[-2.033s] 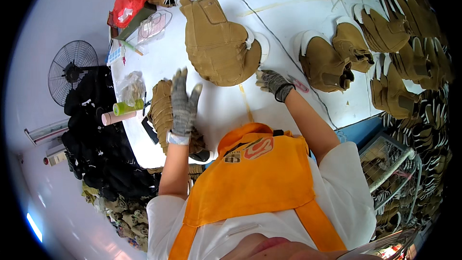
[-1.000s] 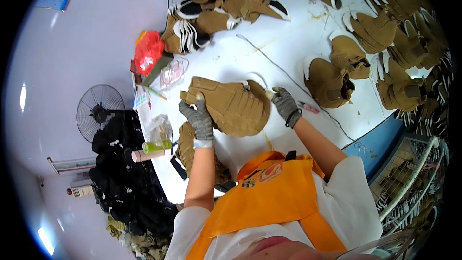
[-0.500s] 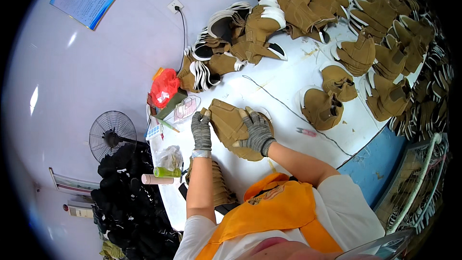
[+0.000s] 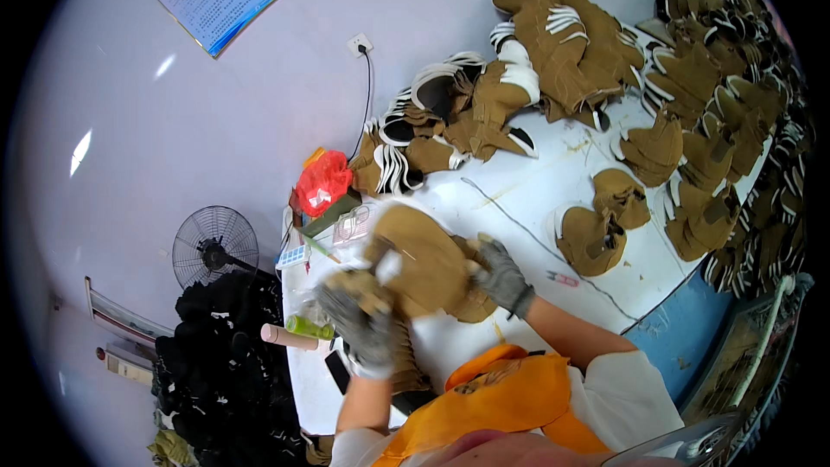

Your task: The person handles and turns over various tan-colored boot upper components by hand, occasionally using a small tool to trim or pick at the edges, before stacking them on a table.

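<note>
A brown fabric shoe upper [image 4: 424,264], blurred by motion, is between my hands over the white table, with another brown layer at its right side. My right hand [image 4: 504,278], in a grey glove with light fingertips, grips its right edge between thumb and fingers. My left hand [image 4: 356,322], gloved alike, is at the lower left edge of the upper; its fingers are smeared, so their hold is unclear. Beneath my left forearm, close to my body, a stack of brown uppers [image 4: 408,366] lies partly hidden.
Brown uppers with white edges [image 4: 497,104] are heaped along the back; more piles [image 4: 692,147] fill the right. Two shaped uppers [image 4: 590,240] stand right of my hands. A cord [image 4: 540,238] crosses the table [image 4: 527,190]. At left are a red bag [image 4: 324,182], pink bottle [image 4: 288,336] and fan [image 4: 214,251].
The upper has shifted and turned between my hands. My left hand has moved down from its upper left corner, and my right hand has slid to its right edge. The view has tilted.
</note>
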A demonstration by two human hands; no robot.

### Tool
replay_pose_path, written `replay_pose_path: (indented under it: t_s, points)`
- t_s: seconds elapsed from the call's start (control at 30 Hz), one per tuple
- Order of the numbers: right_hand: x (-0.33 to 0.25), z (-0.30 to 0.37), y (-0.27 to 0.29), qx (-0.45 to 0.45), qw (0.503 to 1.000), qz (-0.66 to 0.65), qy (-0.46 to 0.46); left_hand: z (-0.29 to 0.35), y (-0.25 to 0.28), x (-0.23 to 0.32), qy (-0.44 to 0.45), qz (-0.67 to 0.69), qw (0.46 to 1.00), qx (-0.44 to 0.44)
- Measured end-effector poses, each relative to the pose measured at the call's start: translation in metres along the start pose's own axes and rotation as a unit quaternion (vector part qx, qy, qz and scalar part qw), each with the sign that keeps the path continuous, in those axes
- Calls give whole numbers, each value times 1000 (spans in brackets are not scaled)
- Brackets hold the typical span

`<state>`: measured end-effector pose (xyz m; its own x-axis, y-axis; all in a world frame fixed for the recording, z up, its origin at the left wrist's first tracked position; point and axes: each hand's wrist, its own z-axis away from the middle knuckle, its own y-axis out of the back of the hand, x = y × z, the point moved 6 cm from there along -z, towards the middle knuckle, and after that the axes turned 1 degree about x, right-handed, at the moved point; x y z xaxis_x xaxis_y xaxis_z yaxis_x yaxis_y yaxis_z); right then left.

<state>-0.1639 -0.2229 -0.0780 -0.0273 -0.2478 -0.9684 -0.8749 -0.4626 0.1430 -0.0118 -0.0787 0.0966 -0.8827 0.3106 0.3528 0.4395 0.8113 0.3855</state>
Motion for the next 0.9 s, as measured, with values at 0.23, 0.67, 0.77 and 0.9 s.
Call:
replay_pose_path:
  t_s: [0.23,0.67,0.77,0.9]
  points:
    - [-4,77,38,-43,896,-430,-107,41,-57,71,-168,136,959,-183]
    - [36,146,65,93,986,-6,-136,71,-68,33,177,466,823,-272]
    - [4,138,62,103,956,273,-12,97,-82,19,376,565,691,-249]
    - [-38,139,39,59,912,401,68,135,-93,26,460,669,471,-346]
